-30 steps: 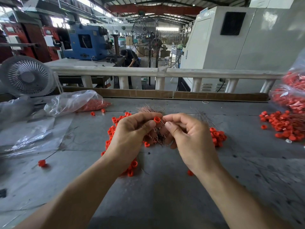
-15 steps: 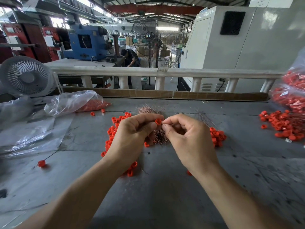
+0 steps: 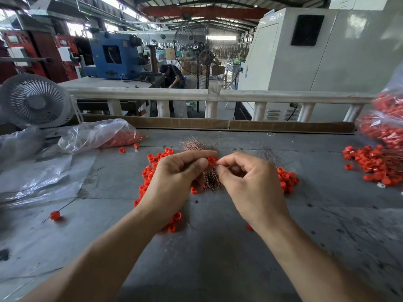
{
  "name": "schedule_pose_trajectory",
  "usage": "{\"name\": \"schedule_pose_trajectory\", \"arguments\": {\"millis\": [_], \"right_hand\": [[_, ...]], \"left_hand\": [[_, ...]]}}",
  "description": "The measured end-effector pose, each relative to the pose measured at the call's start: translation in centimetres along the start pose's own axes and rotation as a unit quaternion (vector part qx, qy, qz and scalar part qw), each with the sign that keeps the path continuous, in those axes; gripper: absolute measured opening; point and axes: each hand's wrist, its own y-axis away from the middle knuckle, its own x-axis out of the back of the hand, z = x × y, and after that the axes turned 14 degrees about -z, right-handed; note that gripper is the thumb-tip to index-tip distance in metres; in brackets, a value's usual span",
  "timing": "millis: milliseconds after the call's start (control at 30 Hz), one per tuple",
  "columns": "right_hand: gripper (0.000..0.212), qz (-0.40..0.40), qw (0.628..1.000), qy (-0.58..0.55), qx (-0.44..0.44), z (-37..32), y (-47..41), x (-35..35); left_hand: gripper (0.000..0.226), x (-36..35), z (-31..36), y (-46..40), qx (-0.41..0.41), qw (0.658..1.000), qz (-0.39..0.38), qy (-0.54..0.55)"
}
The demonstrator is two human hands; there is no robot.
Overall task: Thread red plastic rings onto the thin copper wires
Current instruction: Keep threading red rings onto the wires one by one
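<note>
Red little plastic rings lie in a heap (image 3: 150,171) under the left hand, with a smaller heap (image 3: 287,178) beside the right hand and more (image 3: 370,164) far right. A clear plastic bag (image 3: 98,136) of rings lies back left. The left hand (image 3: 174,182) pinches one small red plastic ring (image 3: 211,160) between thumb and finger. The right hand (image 3: 250,184) is curled, its fingertips meeting at that ring; a wire there is too thin to see. A brush of thin copper wires (image 3: 199,147) lies behind the hands. The grey tabletop (image 3: 207,258) stands in a big factory hall with a white fan (image 3: 35,101).
</note>
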Motion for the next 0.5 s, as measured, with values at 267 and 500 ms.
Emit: {"name": "schedule_pose_trajectory", "arguments": {"millis": [267, 500], "right_hand": [[0.015, -0.004, 1.000, -0.028, 0.000, 0.10, 0.00, -0.11], [0.015, -0.042, 0.993, -0.107, 0.005, 0.11, 0.13, -0.26]], "left_hand": [[0.027, 0.10, 0.17, -0.01, 0.021, 0.998, -0.015, 0.055], [0.025, 0.08, 0.42, -0.18, 0.011, 0.988, -0.013, 0.154]]}}
